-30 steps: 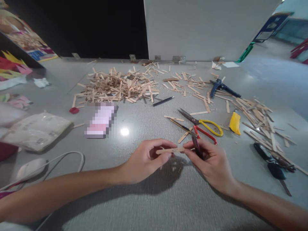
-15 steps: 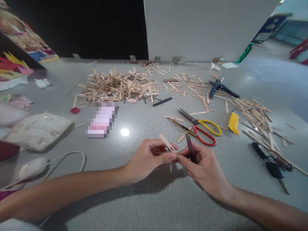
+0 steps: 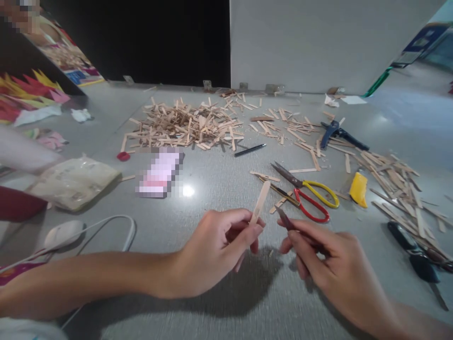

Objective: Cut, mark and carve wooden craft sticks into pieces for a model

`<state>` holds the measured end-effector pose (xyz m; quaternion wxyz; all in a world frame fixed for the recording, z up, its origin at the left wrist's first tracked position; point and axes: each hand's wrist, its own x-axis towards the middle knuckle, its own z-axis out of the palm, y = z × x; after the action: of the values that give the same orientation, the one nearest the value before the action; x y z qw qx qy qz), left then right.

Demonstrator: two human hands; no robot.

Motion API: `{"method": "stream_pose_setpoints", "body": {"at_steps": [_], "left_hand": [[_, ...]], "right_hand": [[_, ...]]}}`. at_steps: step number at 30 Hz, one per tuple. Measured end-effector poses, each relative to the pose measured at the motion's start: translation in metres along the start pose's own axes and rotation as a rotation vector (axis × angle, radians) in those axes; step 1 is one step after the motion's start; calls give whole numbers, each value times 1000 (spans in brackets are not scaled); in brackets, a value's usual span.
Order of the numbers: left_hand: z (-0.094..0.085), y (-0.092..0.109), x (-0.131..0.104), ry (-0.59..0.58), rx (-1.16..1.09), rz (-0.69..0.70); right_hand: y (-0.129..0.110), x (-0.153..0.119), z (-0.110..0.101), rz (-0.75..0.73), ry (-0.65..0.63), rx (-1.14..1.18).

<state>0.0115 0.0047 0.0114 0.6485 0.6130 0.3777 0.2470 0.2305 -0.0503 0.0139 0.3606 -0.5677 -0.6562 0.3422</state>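
My left hand [image 3: 222,245] pinches a pale flat wooden stick [image 3: 261,202], its rounded end pointing up and away. To its right, my right hand [image 3: 329,264] grips a small dark knife [image 3: 286,220] with its blade towards the upper left. The knife and the stick are apart. Just beyond both hands lie scissors [image 3: 311,189] with one red and one yellow handle, beside a thin dark tool with a gold part [image 3: 283,192]. Loose wooden sticks rest around the scissors.
A large stick pile [image 3: 187,123] lies behind, with a pink phone-like object [image 3: 161,172], a pen [image 3: 250,150] and a plastic bag [image 3: 76,182] nearer. Blue-handled pliers [image 3: 331,133], a yellow cutter [image 3: 358,189] and keys [image 3: 423,267] are on the right.
My hands have moved apart, and the knife has come away from the stick. The stick now stands more upright and leans right instead of left. The whole view has shifted slightly.
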Motion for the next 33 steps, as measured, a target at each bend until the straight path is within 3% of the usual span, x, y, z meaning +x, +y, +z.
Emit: {"method": "stream_pose_setpoints", "body": {"at_steps": [5, 12, 22, 26, 33], "left_hand": [[0, 5, -2, 11, 164, 35], [1, 0, -1, 23, 344, 161], [-3, -6, 6, -4, 483, 170], [-5, -18, 13, -38, 553, 172], [-7, -40, 21, -36, 776, 122]], "right_hand": [[-8, -7, -4, -197, 29, -131], [-8, -15, -3, -199, -26, -195], [-9, -4, 4, -119, -18, -168], [0, 0, 11, -5, -75, -175], [18, 8, 24, 52, -124, -224]]}}
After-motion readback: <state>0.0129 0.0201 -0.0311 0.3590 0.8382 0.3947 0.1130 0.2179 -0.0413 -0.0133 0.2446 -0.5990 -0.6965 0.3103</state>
